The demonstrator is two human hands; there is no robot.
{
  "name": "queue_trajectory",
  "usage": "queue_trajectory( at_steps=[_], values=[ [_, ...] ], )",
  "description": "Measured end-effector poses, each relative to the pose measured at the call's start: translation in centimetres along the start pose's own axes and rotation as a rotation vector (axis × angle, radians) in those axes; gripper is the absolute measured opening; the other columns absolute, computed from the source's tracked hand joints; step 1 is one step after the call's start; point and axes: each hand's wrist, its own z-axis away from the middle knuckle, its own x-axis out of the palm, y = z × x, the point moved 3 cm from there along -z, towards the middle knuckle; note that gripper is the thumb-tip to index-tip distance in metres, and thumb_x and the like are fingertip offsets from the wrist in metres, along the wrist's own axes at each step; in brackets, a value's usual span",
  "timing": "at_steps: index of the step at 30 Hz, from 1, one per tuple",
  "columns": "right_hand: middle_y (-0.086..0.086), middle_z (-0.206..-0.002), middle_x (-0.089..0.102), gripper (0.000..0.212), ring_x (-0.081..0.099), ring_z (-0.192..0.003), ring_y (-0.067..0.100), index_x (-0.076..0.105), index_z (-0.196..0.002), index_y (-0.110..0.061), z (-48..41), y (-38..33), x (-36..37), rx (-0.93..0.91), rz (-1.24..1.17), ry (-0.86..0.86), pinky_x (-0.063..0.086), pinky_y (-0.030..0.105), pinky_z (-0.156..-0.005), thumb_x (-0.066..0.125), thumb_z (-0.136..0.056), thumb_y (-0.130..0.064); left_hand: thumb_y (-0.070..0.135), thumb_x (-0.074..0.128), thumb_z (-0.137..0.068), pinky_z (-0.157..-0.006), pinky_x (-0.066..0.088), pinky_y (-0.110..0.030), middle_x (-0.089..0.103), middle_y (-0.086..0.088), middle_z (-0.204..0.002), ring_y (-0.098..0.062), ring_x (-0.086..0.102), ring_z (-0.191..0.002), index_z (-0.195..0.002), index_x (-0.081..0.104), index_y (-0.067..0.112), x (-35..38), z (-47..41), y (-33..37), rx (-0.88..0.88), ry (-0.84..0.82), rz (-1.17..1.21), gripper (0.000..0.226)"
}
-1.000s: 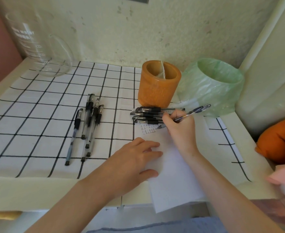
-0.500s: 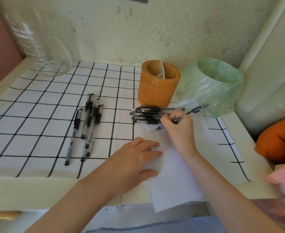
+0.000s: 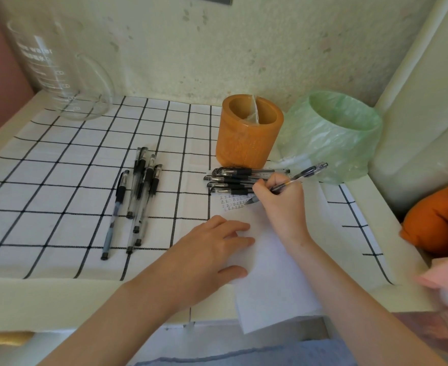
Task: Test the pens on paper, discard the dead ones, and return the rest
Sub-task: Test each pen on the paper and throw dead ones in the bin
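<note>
My right hand [image 3: 281, 204] grips a black gel pen [image 3: 300, 177] with its tip on a white sheet of paper [image 3: 273, 273], beside rows of small written marks [image 3: 230, 203]. My left hand [image 3: 212, 249] lies flat on the sheet's left edge, fingers spread. Several capped pens [image 3: 230, 180] lie stacked just above the marks, in front of an orange pen holder [image 3: 246, 133]. Another group of several pens [image 3: 138, 196] lies further left on the checked cloth. A bin lined with a green bag [image 3: 336, 133] stands right of the holder.
A large glass measuring jug [image 3: 59, 75] stands at the back left by the wall. The white checked cloth [image 3: 45, 180] covers the table. An orange soft object [image 3: 439, 220] and something pink [image 3: 444, 281] sit off the right edge. The paper overhangs the table's front edge.
The right hand with the pen has shifted slightly left along the rows of marks. The left hand has stayed on the paper.
</note>
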Motion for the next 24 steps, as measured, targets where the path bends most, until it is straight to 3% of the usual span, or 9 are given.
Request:
queue_trajectory(
  at_steps=[3,6,15,21,24],
  values=[
    [-0.002,-0.047,0.037,0.031,0.033,-0.047,0.004,0.044,-0.053,-0.003,0.07,-0.17,0.07,0.005,0.002,-0.004,0.031,0.012,-0.050,0.061,-0.079,0.001,0.041,0.052,-0.089,-0.099,0.016,-0.012,0.028,0.015,-0.147,-0.004,0.027,-0.126,-0.138,0.040,0.030,0.09,-0.06,-0.06,0.001,-0.004,-0.008,0.051],
    [-0.010,-0.042,0.035,0.036,0.032,-0.045,0.003,0.040,-0.050,-0.009,0.04,-0.11,0.05,0.014,0.013,-0.009,0.029,0.012,-0.048,0.061,-0.077,0.001,0.040,0.053,-0.089,-0.100,0.017,-0.013,0.029,0.014,-0.147,-0.004,0.027,-0.126,-0.137,0.040,0.030,0.10,-0.11,-0.08,-0.005,-0.004,0.001,0.051],
    [-0.010,-0.042,0.032,0.040,0.031,-0.044,0.003,0.036,-0.049,-0.013,0.03,-0.09,0.00,0.014,0.015,-0.004,0.029,0.012,-0.048,0.060,-0.078,0.001,0.041,0.052,-0.089,-0.103,0.019,-0.015,0.028,0.014,-0.148,-0.004,0.026,-0.126,-0.138,0.039,0.030,0.09,-0.08,-0.09,-0.007,-0.009,0.007,0.052],
    [0.000,-0.049,0.032,0.033,0.029,-0.049,0.005,0.039,-0.054,-0.006,0.11,-0.16,-0.04,0.013,0.016,0.007,0.028,0.014,-0.049,0.059,-0.079,0.001,0.043,0.051,-0.089,-0.105,0.019,-0.015,0.025,0.017,-0.148,-0.001,0.023,-0.127,-0.139,0.037,0.032,0.20,-0.07,-0.14,-0.007,-0.008,0.001,0.052],
    [0.016,-0.051,0.039,0.033,0.038,-0.053,0.010,0.042,-0.053,-0.005,0.09,-0.09,-0.02,0.020,0.004,-0.006,0.031,0.013,-0.050,0.059,-0.080,0.000,0.042,0.052,-0.089,-0.104,0.020,-0.016,0.027,0.015,-0.148,-0.003,0.025,-0.126,-0.138,0.038,0.031,0.20,-0.07,-0.15,-0.006,-0.004,0.000,0.052]
  ],
)
